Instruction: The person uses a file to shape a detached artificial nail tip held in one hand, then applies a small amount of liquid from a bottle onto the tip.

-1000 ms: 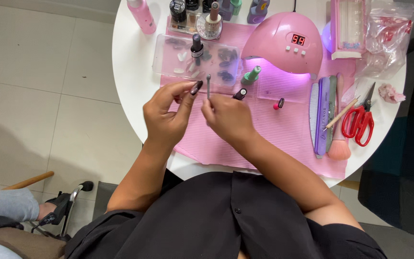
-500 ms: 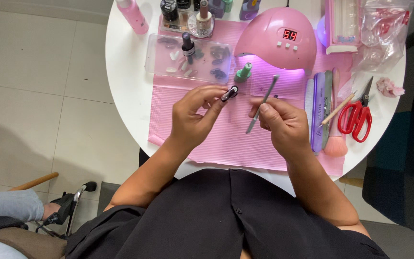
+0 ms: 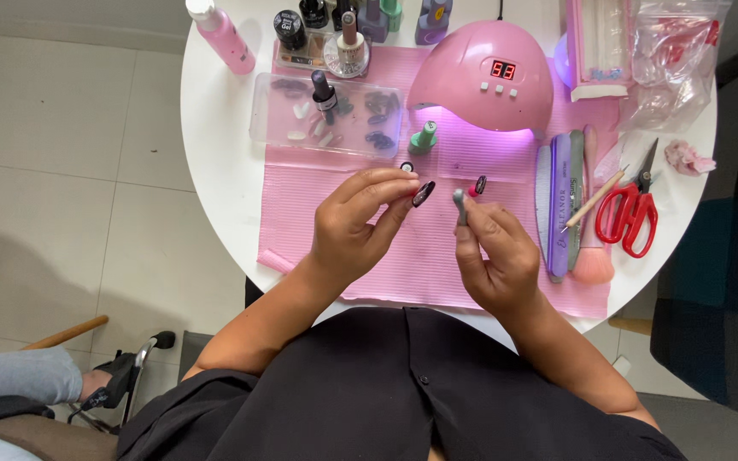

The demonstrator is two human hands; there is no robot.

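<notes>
My left hand (image 3: 356, 222) pinches a small dark artificial nail tip (image 3: 423, 193) between thumb and fingers, above the pink mat (image 3: 301, 213). My right hand (image 3: 495, 252) is closed around a thin grey nail tool (image 3: 460, 205), held upright with its end pointing toward the nail tip. The two hands sit close together over the middle of the mat, a small gap between tool and tip. A small red and dark nail piece (image 3: 477, 185) lies on the mat just beyond my right hand.
A pink nail lamp (image 3: 480, 81) glows at the back. A clear tray (image 3: 326, 128) of nail tips, polish bottles (image 3: 325, 92), a green bottle (image 3: 424, 137), nail files (image 3: 559, 201), red scissors (image 3: 629, 213), a pink brush (image 3: 591, 260) and plastic bags (image 3: 668, 60) crowd the round white table (image 3: 215, 154).
My right hand has turned the tool from slanted to upright and drawn it nearer the nail tip. The left hand stays holding the tip.
</notes>
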